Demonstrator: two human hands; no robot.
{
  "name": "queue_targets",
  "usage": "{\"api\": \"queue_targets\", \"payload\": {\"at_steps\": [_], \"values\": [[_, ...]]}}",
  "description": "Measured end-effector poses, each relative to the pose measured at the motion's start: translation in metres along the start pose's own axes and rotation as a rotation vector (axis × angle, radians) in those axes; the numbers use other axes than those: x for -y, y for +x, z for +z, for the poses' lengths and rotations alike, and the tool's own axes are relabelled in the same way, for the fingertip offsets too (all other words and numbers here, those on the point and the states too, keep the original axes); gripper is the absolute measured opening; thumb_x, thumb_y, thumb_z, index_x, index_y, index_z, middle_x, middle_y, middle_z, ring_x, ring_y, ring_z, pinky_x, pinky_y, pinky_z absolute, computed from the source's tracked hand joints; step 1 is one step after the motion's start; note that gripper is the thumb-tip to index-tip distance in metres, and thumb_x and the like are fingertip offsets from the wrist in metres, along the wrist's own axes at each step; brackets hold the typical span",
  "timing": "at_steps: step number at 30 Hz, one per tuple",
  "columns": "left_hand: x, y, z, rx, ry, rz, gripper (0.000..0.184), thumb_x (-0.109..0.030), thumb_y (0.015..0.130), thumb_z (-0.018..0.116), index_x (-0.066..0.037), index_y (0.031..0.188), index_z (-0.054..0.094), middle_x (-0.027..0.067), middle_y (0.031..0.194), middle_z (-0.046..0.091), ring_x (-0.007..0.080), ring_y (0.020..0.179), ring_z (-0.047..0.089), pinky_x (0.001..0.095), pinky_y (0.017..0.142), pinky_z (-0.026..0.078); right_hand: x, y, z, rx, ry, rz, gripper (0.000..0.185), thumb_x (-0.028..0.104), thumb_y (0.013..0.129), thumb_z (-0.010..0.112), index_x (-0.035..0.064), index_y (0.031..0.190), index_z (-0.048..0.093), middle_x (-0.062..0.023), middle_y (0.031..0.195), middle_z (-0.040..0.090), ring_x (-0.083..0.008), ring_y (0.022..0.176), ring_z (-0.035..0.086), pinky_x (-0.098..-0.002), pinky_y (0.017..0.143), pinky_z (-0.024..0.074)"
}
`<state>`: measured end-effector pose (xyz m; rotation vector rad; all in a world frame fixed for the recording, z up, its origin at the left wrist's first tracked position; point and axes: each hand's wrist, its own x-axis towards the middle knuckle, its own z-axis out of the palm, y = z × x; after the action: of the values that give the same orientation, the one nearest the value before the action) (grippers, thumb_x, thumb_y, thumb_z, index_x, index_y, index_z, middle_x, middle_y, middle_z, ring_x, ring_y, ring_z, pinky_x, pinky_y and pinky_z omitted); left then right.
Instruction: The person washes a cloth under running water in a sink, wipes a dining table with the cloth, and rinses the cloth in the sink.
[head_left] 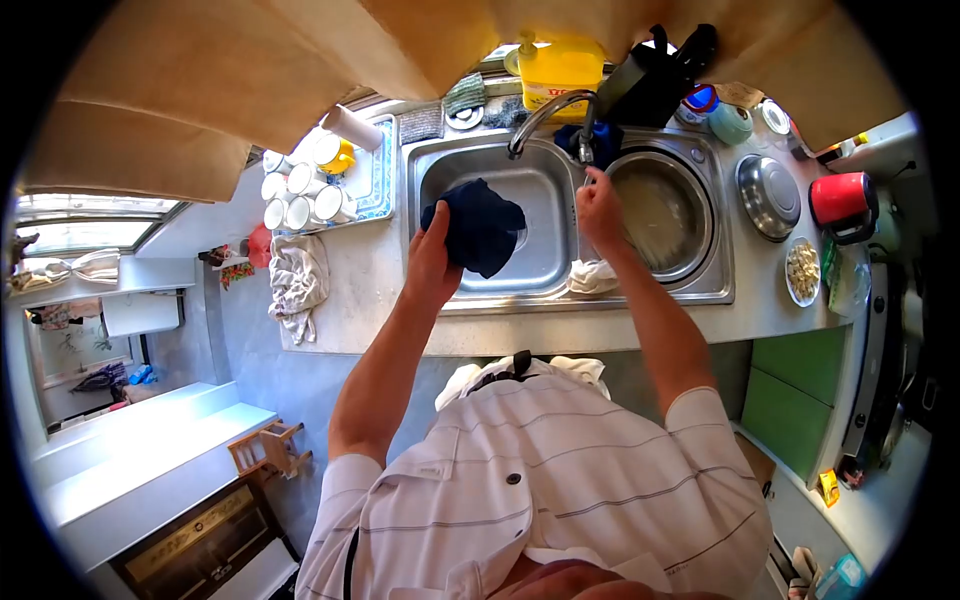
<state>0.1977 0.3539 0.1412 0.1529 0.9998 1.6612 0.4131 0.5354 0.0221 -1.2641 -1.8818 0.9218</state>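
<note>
My left hand (433,262) grips a dark navy cloth (485,228), holding it bunched above the left sink basin (550,235). The thumb lies over the cloth and the other fingers are mostly hidden. My right hand (600,212) is closed at the lever of the chrome faucet (586,145), between the two basins. The faucet's spout curves over the left basin, and I cannot make out any water running from it. A crumpled pale cloth (592,277) lies on the divider near my right wrist. In the right basin sits a round metal bowl (660,215).
At the left, a patterned tray (375,185) carries several upturned white cups and a yellow one. A pale rag (298,285) hangs over the counter edge. Behind the sink stands a yellow bottle (560,75). Rightward are a metal lid (768,197), a food bowl (802,272) and a red kettle (842,205).
</note>
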Motion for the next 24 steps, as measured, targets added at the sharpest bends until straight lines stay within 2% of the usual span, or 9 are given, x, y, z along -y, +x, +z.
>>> {"api": "queue_targets", "payload": {"at_steps": [1,3,5,8,11,14,15,17,24], "values": [[0.0,0.007,0.0,-0.032,0.001,-0.035,0.042,-0.032,0.106,0.05,0.0,0.133,0.056,0.0131,0.128,0.065,0.0275,0.118,0.063,0.0412,0.106,0.049,-0.003,0.012,-0.003,-0.106,-0.021,-0.121,0.036,0.015,0.092,0.059,0.0022,0.126,0.055,-0.0246,0.102,0.066,-0.0428,0.087,0.064,-0.0483,0.078,0.0541],[-0.001,0.019,0.003,-0.06,0.006,-0.07,0.044,-0.035,0.106,0.05,0.0,0.133,0.056,0.0135,0.127,0.066,0.0277,0.117,0.064,0.0417,0.105,0.05,-0.007,0.031,-0.007,-0.093,-0.095,-0.14,0.038,0.014,0.091,0.06,0.0017,0.127,0.055,-0.0241,0.102,0.066,-0.0421,0.091,0.064,-0.0487,0.08,0.0534],[-0.002,0.031,0.007,-0.047,-0.095,-0.114,0.044,-0.038,0.104,0.054,0.0,0.127,0.058,0.0139,0.119,0.068,0.0274,0.108,0.068,0.0417,0.094,0.057,-0.01,0.044,-0.005,-0.093,-0.208,-0.196,0.038,0.013,0.091,0.062,0.0,0.127,0.056,-0.0231,0.102,0.066,-0.0402,0.098,0.063,-0.0483,0.084,0.052],[-0.004,0.045,0.012,-0.105,-0.042,-0.154,0.048,-0.043,0.104,0.052,-0.001,0.127,0.057,0.0145,0.117,0.068,0.0285,0.104,0.069,0.0431,0.092,0.058,-0.018,0.056,0.001,-0.038,-0.23,-0.269,0.031,0.012,0.092,0.062,0.0007,0.121,0.06,-0.0212,0.101,0.066,-0.0386,0.095,0.064,-0.0466,0.082,0.053],[-0.001,0.061,0.012,-0.18,-0.018,-0.211,0.048,-0.044,0.105,0.047,-0.004,0.13,0.058,0.0127,0.121,0.068,0.028,0.11,0.067,0.0431,0.1,0.054,-0.041,0.064,0.017,-0.064,-0.253,-0.341,0.026,0.011,0.092,0.062,0.0021,0.116,0.062,-0.0188,0.099,0.067,-0.037,0.093,0.065,-0.0447,0.081,0.0538],[0.003,0.079,0.005,-0.118,-0.052,-0.236,0.048,-0.044,0.105,0.047,-0.004,0.13,0.058,0.0134,0.118,0.069,0.0283,0.109,0.067,0.0441,0.099,0.054,-0.036,0.063,0.019,-0.083,-0.296,-0.431,0.02,0.013,0.094,0.061,0.0035,0.111,0.062,-0.0168,0.094,0.067,-0.0357,0.091,0.066,-0.0436,0.079,0.0543],[0.004,0.084,0.004,-0.121,-0.05,-0.246,0.048,-0.044,0.105,0.047,-0.004,0.13,0.058,0.0134,0.118,0.069,0.0283,0.109,0.067,0.0441,0.099,0.054,-0.033,0.063,0.019,-0.08,-0.299,-0.421,0.02,0.013,0.094,0.061,0.0035,0.111,0.062,-0.0168,0.094,0.067,-0.0357,0.091,0.066,-0.0436,0.079,0.0543],[0.009,0.094,0.003,-0.082,-0.083,-0.264,0.046,-0.042,0.105,0.05,-0.002,0.129,0.056,0.0146,0.113,0.069,0.0292,0.097,0.07,0.0448,0.085,0.06,-0.025,0.062,0.017,0.021,-0.401,-0.371,0.015,0.016,0.096,0.058,0.0042,0.104,0.06,-0.0163,0.09,0.065,-0.0353,0.09,0.066,-0.0437,0.077,0.0548],[0.016,0.119,0.01,-0.077,-0.027,-0.32,0.038,-0.035,0.104,0.054,-0.003,0.125,0.058,0.0137,0.106,0.07,0.0272,0.087,0.072,0.0423,0.078,0.062,-0.012,0.062,0.022,0.103,-0.555,-0.285,0.012,0.019,0.099,0.055,0.007,0.099,0.058,-0.0155,0.088,0.064,-0.0322,0.083,0.068,-0.0423,0.073,0.0557]]}}
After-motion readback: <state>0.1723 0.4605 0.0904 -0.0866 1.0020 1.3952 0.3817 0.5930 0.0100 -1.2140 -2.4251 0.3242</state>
